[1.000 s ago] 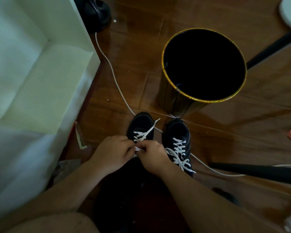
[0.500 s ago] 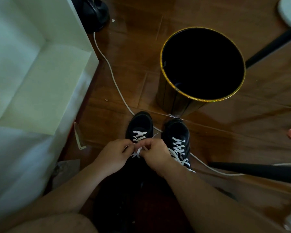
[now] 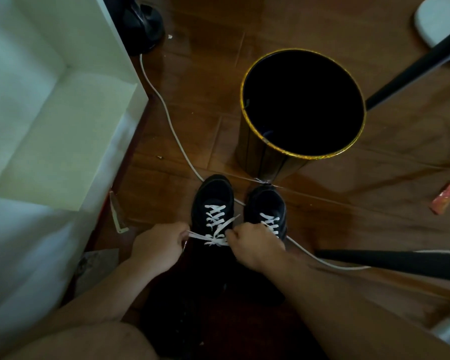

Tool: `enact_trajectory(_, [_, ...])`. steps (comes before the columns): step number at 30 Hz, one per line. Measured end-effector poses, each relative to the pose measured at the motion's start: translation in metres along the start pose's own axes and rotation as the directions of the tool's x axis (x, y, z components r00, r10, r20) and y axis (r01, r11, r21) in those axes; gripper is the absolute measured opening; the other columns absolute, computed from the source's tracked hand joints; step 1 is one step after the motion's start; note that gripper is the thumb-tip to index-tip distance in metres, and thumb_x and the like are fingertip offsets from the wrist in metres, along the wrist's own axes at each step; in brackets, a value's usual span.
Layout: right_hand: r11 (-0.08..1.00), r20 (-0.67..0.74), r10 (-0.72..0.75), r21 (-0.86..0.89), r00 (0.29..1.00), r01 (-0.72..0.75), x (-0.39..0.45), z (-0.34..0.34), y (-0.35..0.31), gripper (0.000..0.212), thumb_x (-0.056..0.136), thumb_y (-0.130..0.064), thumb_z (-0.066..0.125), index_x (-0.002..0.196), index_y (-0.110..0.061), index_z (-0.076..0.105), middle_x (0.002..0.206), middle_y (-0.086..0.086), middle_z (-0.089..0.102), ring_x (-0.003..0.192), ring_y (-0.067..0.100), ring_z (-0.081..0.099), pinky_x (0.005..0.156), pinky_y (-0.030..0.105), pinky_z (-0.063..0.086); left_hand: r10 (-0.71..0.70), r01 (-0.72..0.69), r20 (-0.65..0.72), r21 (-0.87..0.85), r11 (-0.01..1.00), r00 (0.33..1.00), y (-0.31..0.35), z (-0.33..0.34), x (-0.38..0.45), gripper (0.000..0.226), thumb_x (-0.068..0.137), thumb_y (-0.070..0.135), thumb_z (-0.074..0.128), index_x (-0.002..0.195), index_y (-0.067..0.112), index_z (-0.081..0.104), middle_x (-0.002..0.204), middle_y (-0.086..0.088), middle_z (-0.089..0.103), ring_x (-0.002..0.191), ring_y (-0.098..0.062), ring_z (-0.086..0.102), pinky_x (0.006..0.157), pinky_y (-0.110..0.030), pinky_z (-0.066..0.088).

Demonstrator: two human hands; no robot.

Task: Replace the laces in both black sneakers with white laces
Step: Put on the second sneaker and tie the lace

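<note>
At the left edge of the floor (image 3: 205, 100) stands a white shelf unit (image 3: 63, 113), and a pale cable (image 3: 164, 113) runs down along its side toward the shoes. Your left hand (image 3: 159, 248) sits just left of the left sneaker (image 3: 213, 201), fingers curled and pinching one end of the white lace (image 3: 215, 229), which stretches taut from that hand across the shoe's tongue. The lace is threaded in crosses up the left sneaker, and a loose end angles up toward the right. Your right hand (image 3: 255, 245) is on the other side of the same shoe, fingers curled round the lace at the knot area; it partly covers the near end of the right sneaker (image 3: 266, 203). That shoe stands just beside the first, toes pointing away from you, with white crosses showing in its eyelets. Beyond the right sneaker's toe stands a black bin (image 3: 270, 162) with a gold rim, almost touching it. A dark pole (image 3: 390, 261) lies across the floor to the right of your right forearm, and a small red wrapper (image 3: 446, 196) lies near the right edge.
</note>
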State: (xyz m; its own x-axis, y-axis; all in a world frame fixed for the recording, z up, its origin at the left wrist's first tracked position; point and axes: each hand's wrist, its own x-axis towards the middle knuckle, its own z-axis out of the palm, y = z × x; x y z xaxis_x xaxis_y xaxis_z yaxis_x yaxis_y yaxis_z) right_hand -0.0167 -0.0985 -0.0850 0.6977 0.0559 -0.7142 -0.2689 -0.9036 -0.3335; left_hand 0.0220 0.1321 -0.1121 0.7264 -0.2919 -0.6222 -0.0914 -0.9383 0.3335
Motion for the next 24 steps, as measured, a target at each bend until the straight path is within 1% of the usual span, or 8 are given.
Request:
enact_trajectory(2, [0.999,0.041,-0.01,0.04,0.999,0.008,0.004,0.007,-0.007,0.039,0.099,-0.051,0.042,0.086,-0.021,0.063,0.097,0.008,0.069,0.093,0.031,0.065,0.08,0.039,0.051,-0.01,0.01,0.003,0.027,1.0,1.0,0.0,-0.002,0.0,0.024,0.108,0.023,0.039,0.091,0.03,0.055,0.077,0.003,0.06,0.068,-0.013,0.057,0.055,-0.033,0.032])
enact_trajectory(4, [0.986,0.087,-0.169,0.016,0.982,0.168,0.003,0.009,-0.005,0.032,0.097,-0.043,0.053,0.075,-0.021,0.06,0.083,0.001,0.063,0.086,0.027,0.063,0.077,0.037,0.05,-0.055,0.054,0.02,0.046,0.997,0.998,-0.002,-0.005,0.001,0.025,0.109,0.025,0.038,0.091,0.029,0.054,0.077,0.002,0.06,0.068,-0.014,0.057,0.056,-0.033,0.033])
enact_trajectory(7, [0.919,0.164,-0.349,-0.133,0.923,0.371,0.001,0.003,0.011,0.005,0.092,-0.02,0.063,0.089,-0.022,0.067,0.098,0.004,0.062,0.097,0.027,0.061,0.082,0.038,0.051,-0.099,0.097,0.02,0.056,0.994,0.995,-0.005,-0.01,0.002,0.028,0.109,0.026,0.037,0.088,0.032,0.054,0.077,0.003,0.061,0.069,-0.015,0.058,0.059,-0.034,0.037])
enact_trajectory(13, [0.869,0.078,-0.407,-0.274,0.91,0.412,-0.017,-0.003,0.034,0.04,0.098,-0.026,0.055,0.136,-0.038,0.051,0.127,-0.001,0.045,0.109,0.022,0.057,0.084,0.041,0.055,-0.064,0.066,0.028,-0.083,0.994,0.998,-0.001,0.001,0.007,0.027,0.111,0.041,0.039,0.096,0.031,0.059,0.082,0.005,0.067,0.079,-0.02,0.066,0.072,-0.039,0.053])
enact_trajectory(16, [0.974,-0.221,-0.217,0.013,0.951,0.226,-0.038,0.002,0.04,0.072,0.093,-0.029,0.061,0.152,-0.05,0.025,0.135,-0.01,0.036,0.108,0.012,0.053,0.087,0.033,0.057,-0.127,0.173,0.151,-0.345,0.923,0.98,-0.006,0.004,0.002,0.025,0.105,0.058,0.047,0.116,0.037,0.052,0.105,0.005,0.066,0.095,-0.02,0.067,0.075,-0.036,0.051])
enact_trajectory(18, [0.934,-0.355,0.129,0.358,0.926,0.008,-0.052,0.013,0.055,0.077,0.088,-0.028,0.065,0.152,-0.047,0.029,0.134,-0.011,0.037,0.11,0.015,0.056,0.089,0.039,0.058,-0.104,0.298,0.326,-0.629,0.718,0.94,-0.005,0.01,-0.008,0.049,0.094,0.067,0.06,0.136,0.045,0.046,0.127,0.006,0.062,0.115,-0.02,0.063,0.094,-0.038,0.052])
enact_trajectory(20, [0.812,-0.286,0.426,0.539,0.858,-0.223,-0.062,0.031,0.075,0.076,0.08,-0.035,0.067,0.149,-0.043,0.037,0.136,-0.007,0.038,0.119,0.023,0.057,0.095,0.047,0.056,-0.018,0.351,0.429,-0.713,0.607,0.903,-0.002,0.021,-0.02,0.075,0.085,0.063,0.075,0.148,0.046,0.038,0.139,0.008,0.058,0.126,-0.018,0.058,0.104,-0.037,0.048])
enact_trajectory(24, [0.522,0.082,0.521,0.757,0.849,-0.393,-0.067,0.085,0.107,0.074,0.073,-0.039,0.072,0.144,-0.043,0.049,0.136,0.0,0.06,0.116,0.026,0.066,0.102,0.052,0.055,-0.013,0.203,0.307,-0.596,0.777,0.952,0.003,0.052,-0.031,0.09,0.088,0.042,0.081,0.161,0.04,0.027,0.149,0.011,0.054,0.135,-0.013,0.052,0.113,-0.033,0.041])
